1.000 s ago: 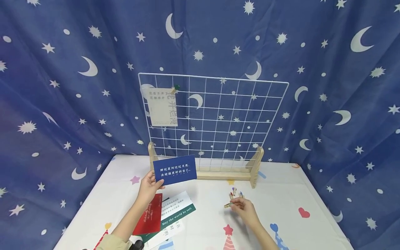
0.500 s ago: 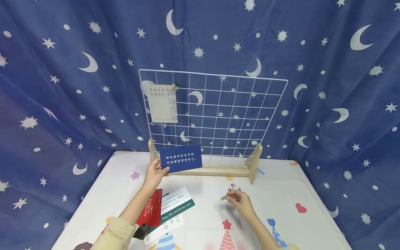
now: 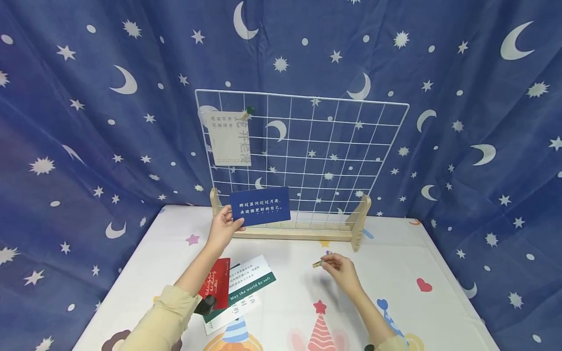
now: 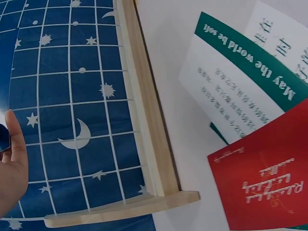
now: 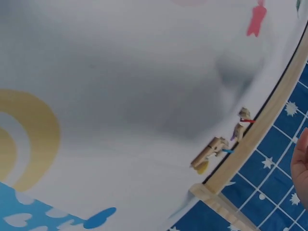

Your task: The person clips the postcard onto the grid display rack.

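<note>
My left hand (image 3: 224, 226) pinches a dark blue postcard (image 3: 261, 207) with white lettering by its lower left corner, thumb in front. In the head view the card overlaps the lower left of a white wire grid (image 3: 303, 161) in a wooden stand (image 3: 294, 234). A cream card (image 3: 228, 141) hangs at the grid's upper left under a wooden clip (image 3: 247, 114) with a green ornament. Between right-hand fingertips is a small wooden clothespin (image 3: 317, 263); that right hand (image 3: 341, 270) is over the table before the stand. Only part of each hand shows in its wrist view.
Several loose clothespins (image 5: 207, 155) with coloured ornaments lie near the stand's base. A red card (image 3: 221, 287) and a white-and-green card (image 3: 250, 280) overlap in a pile at front left. Behind the grid hangs a blue moon-and-star curtain (image 3: 448, 97).
My left hand has raised the blue postcard up and to the right, over the grid's lower part. The right hand has lifted slightly with its clothespin. The head view has tilted down a little.
</note>
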Tool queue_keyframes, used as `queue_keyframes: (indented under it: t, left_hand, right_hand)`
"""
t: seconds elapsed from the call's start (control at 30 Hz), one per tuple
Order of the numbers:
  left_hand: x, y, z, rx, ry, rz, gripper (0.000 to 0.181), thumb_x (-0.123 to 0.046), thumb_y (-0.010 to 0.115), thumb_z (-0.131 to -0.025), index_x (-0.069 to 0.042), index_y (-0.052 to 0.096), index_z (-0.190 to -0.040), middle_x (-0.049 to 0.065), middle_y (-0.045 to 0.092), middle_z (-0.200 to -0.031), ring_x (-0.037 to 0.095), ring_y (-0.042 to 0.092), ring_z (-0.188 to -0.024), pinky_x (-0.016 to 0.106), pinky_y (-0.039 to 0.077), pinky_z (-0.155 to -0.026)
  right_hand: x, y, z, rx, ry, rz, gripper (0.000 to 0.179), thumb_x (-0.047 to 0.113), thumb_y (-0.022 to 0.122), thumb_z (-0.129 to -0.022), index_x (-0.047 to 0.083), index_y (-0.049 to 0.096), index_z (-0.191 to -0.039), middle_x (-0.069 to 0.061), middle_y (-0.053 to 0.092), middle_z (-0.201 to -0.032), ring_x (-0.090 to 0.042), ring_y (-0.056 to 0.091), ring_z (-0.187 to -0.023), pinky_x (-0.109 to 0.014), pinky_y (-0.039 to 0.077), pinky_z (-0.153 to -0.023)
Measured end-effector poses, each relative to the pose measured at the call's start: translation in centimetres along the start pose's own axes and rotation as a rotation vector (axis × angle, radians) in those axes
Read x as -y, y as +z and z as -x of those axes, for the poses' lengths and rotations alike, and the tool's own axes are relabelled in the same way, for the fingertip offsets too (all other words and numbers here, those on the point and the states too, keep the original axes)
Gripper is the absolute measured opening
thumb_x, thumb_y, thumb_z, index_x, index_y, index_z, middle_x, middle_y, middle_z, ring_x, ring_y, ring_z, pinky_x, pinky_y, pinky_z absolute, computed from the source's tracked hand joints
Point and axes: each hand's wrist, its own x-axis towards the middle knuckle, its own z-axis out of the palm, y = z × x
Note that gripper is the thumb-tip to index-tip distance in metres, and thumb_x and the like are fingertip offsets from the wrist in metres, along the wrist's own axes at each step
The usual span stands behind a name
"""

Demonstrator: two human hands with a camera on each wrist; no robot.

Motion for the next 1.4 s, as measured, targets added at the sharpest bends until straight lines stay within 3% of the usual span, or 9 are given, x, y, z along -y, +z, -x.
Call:
queue_keyframes:
  t: [0.13,0.37,0.63,0.73,0.8,0.9,0.97,1.23,1.4]
  left_hand:
    - [-0.7,0.3,-0.4,0.015,0.012,0.002,0.041,0.011,0.052,-0.089,0.005,0.044,-0.128,0.031,0.055,-0.125,-0.004,0.064,-0.082,0.025,0.058,-0.075]
    - [-1.9,0.7,-1.0,0.026,0.033,0.015,0.043,0.013,0.051,-0.089,0.01,0.041,-0.13,0.034,0.052,-0.126,-0.002,0.064,-0.083,0.019,0.057,-0.071]
    - [-3.3,1.5,-1.7,0.037,0.058,-0.003,0.038,0.01,0.053,-0.089,0.008,0.044,-0.126,0.032,0.057,-0.119,-0.003,0.063,-0.074,0.018,0.057,-0.068]
    - [-3.9,1.7,-2.0,0.031,0.064,0.014,0.037,0.01,0.053,-0.089,0.009,0.045,-0.125,0.026,0.061,-0.11,-0.001,0.064,-0.074,0.019,0.057,-0.067]
    - [-4.3,1.8,-2.1,0.026,0.064,0.014,0.042,0.01,0.054,-0.089,0.009,0.042,-0.129,0.018,0.061,-0.093,0.0,0.061,-0.07,0.018,0.057,-0.067]
    - [-4.9,2.0,-2.4,0.028,0.066,0.004,0.048,0.008,0.054,-0.089,0.01,0.037,-0.134,0.0,0.045,-0.072,0.001,0.058,-0.063,0.018,0.057,-0.068]
    - [-5.3,2.1,-2.6,0.031,0.068,-0.008,0.052,0.007,0.054,-0.09,0.009,0.033,-0.137,-0.003,0.034,-0.067,0.002,0.054,-0.059,0.017,0.057,-0.068]
    - [-6.7,2.4,-3.5,0.021,0.096,0.008,0.044,0.009,0.055,-0.088,0.011,0.04,-0.13,-0.002,0.039,-0.069,0.001,0.05,-0.056,0.016,0.056,-0.066]
    - [-7.8,2.6,-4.1,0.008,0.105,0.004,0.048,0.008,0.056,-0.088,0.01,0.039,-0.133,0.007,0.054,-0.084,0.001,0.054,-0.06,0.022,0.058,-0.072]
  right_hand:
    - [0.6,-0.3,-0.4,-0.022,-0.025,-0.006,0.012,-0.006,0.065,-0.083,-0.011,0.065,-0.093,-0.019,0.066,-0.081,-0.017,0.063,-0.067,-0.016,0.052,-0.063]
    - [1.3,-0.9,-0.6,-0.038,-0.101,0.006,0.011,-0.005,0.066,-0.082,-0.01,0.065,-0.092,-0.02,0.067,-0.082,0.002,0.059,-0.069,-0.014,0.053,-0.066]
    - [3.1,-1.6,-0.6,-0.076,-0.146,0.044,0.011,-0.004,0.067,-0.082,-0.009,0.067,-0.092,-0.02,0.069,-0.084,-0.002,0.062,-0.07,-0.015,0.053,-0.066]
    - [4.9,-1.7,-0.4,-0.069,-0.156,0.077,0.012,-0.005,0.066,-0.082,-0.011,0.066,-0.093,-0.021,0.069,-0.085,-0.013,0.065,-0.072,-0.017,0.054,-0.067]
    - [6.2,-1.8,-0.3,-0.066,-0.155,0.082,0.012,-0.006,0.066,-0.082,-0.012,0.066,-0.093,-0.023,0.069,-0.085,-0.018,0.066,-0.073,-0.019,0.054,-0.067]
    - [7.1,-1.9,-0.5,-0.06,-0.165,0.098,0.012,-0.007,0.065,-0.082,-0.012,0.066,-0.093,-0.023,0.069,-0.086,-0.02,0.065,-0.073,-0.02,0.055,-0.069]
    - [6.9,-2.0,-0.9,-0.056,-0.16,0.107,0.012,-0.005,0.065,-0.083,-0.01,0.066,-0.094,-0.021,0.069,-0.087,-0.018,0.065,-0.074,-0.019,0.054,-0.07]
    - [6.7,-2.6,-2.6,-0.026,-0.235,0.116,0.015,0.002,0.065,-0.086,-0.006,0.067,-0.098,-0.018,0.07,-0.09,-0.021,0.066,-0.077,-0.019,0.054,-0.072]
    - [7.9,-3.0,-3.6,-0.018,-0.263,0.12,0.014,0.002,0.065,-0.086,-0.005,0.067,-0.097,-0.017,0.069,-0.089,-0.013,0.064,-0.076,-0.017,0.053,-0.071]
